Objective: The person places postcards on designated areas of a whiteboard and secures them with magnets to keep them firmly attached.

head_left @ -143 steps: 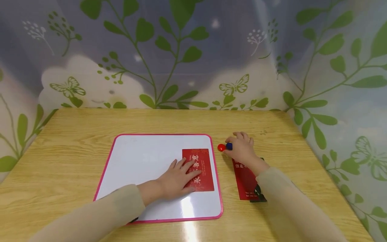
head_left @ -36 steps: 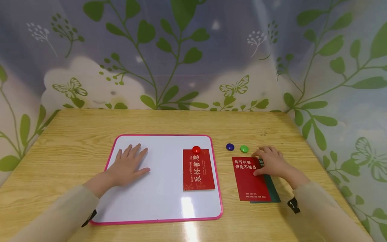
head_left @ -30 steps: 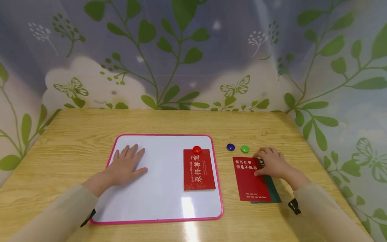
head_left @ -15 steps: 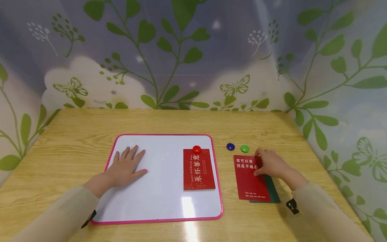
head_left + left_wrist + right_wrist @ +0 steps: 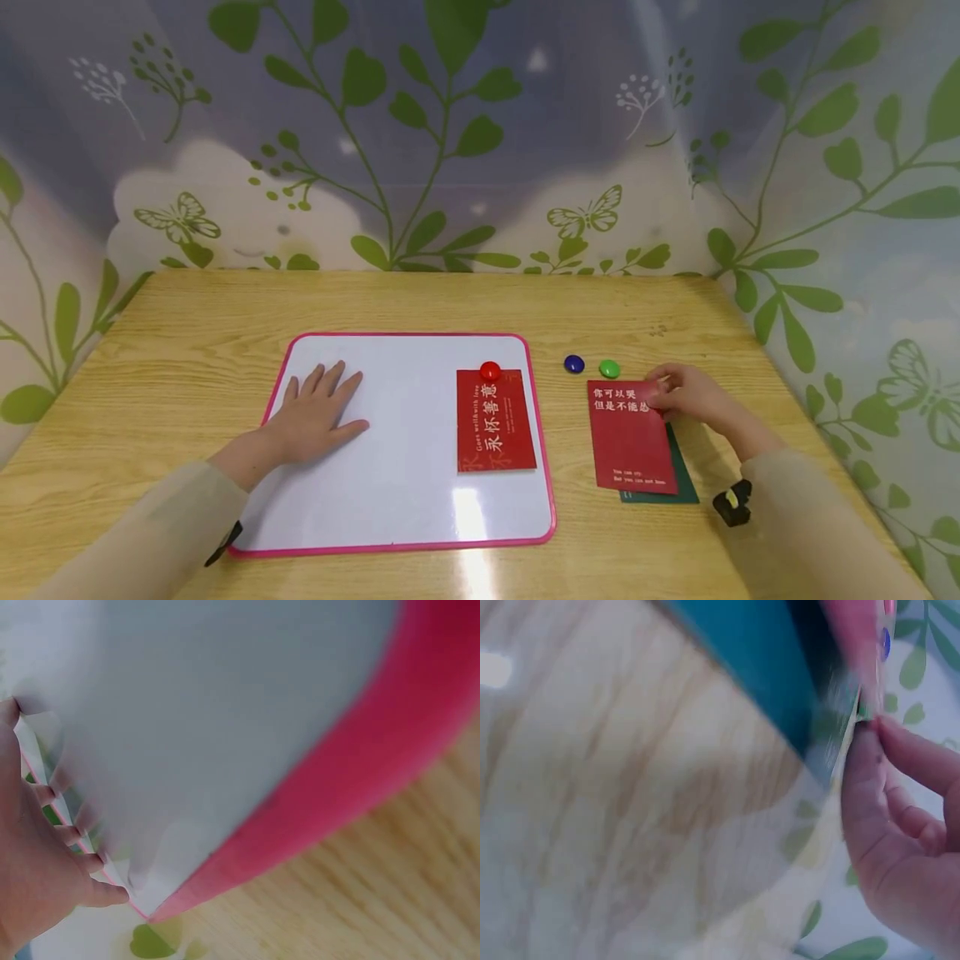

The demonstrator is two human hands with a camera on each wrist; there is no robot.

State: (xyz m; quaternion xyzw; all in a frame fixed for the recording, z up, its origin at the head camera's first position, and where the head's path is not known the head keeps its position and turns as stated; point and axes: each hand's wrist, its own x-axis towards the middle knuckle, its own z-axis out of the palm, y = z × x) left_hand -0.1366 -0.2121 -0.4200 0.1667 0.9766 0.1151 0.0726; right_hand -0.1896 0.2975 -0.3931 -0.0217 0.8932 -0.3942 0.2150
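Note:
My right hand [image 5: 697, 398] pinches the upper right corner of a red card [image 5: 633, 442] with white lettering, thumb on its face. The right wrist view shows the red card raised over a dark green card [image 5: 742, 660], which lies on the table. Spread flat, my left hand [image 5: 311, 417] rests on the left part of a whiteboard [image 5: 397, 500] with a pink rim. On the board's right side lies another red card [image 5: 495, 433], a red round magnet [image 5: 490, 371] on its top edge.
A blue round magnet [image 5: 574, 363] and a green one [image 5: 609, 368] lie on the wooden table [image 5: 420, 300] just beyond the held card. A leaf-patterned cloth [image 5: 480, 167] rises behind the table and along its right side.
Earlier the left hand pressed the board's card and the right was at the magnets. The red magnet is now on that card. The right hand has lifted the other red card off the green one.

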